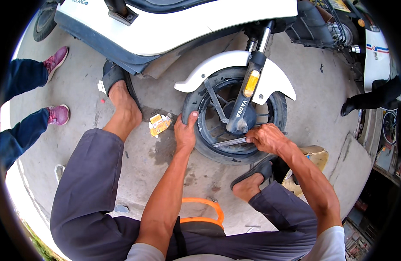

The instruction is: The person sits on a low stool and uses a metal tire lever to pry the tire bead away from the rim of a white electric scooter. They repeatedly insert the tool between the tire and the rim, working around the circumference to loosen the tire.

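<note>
A black front wheel of a white electric scooter is in front of me, under a white mudguard. My left hand grips the tire at its left side, with the thumb over the sidewall. In my right hand is a flat metal tire lever, lying across the lower part of the wheel. Its left end meets the rim near the tire's edge; my fingers hide part of it. The fork leg with a yellow reflector stands just above my right hand.
A crumpled yellow-and-white box lies on the concrete left of the wheel. At the right are an open cardboard box and another scooter. Someone in pink shoes stands left; a black shoe shows right. An orange-framed stool is beneath me.
</note>
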